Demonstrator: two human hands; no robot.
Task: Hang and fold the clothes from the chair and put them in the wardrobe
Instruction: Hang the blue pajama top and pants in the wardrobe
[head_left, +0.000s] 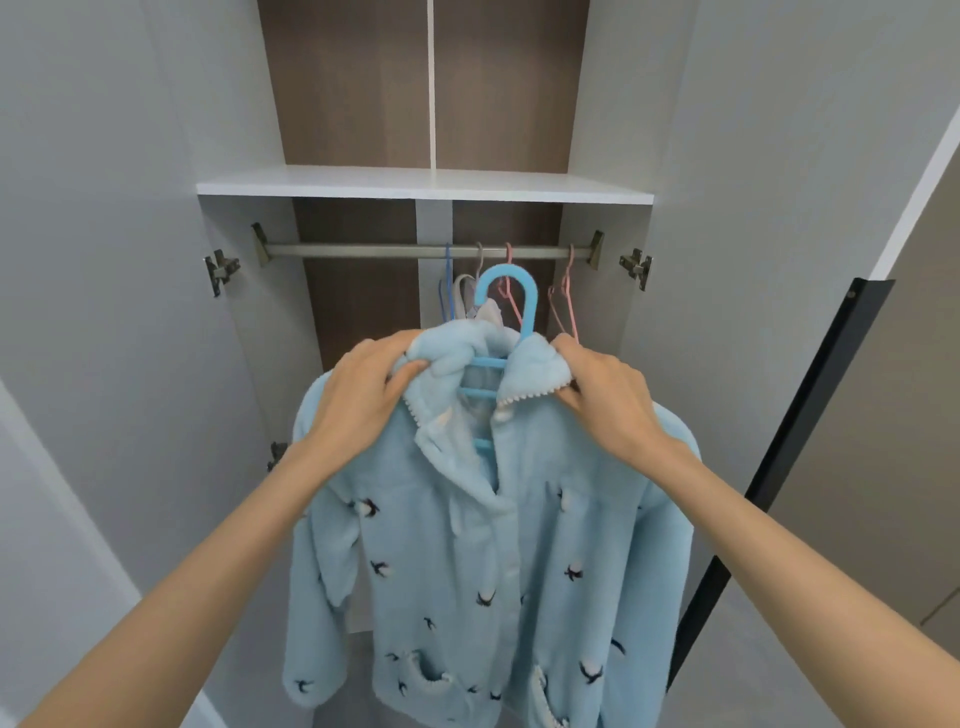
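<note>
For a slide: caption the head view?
Left hand and right hand grip the collar of a fluffy light-blue bird-print jacket on a blue plastic hanger before a wardrobe's metal rail.

- Jacket (498, 545): pale blue fleece, small dark bird motifs, white trim on collar.
- Hanger (506, 291) inside it: bright blue.
- Spare hangers (563, 296) on rail: pink.
- Shelf (426, 184): white; back panel (358, 291): brown wood grain.

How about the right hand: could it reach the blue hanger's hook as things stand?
Probably yes. The right hand pinches the jacket collar just beside the blue hanger's hook, with nothing between them. It would have to let go of the collar first, while the left hand holds the other side.
</note>
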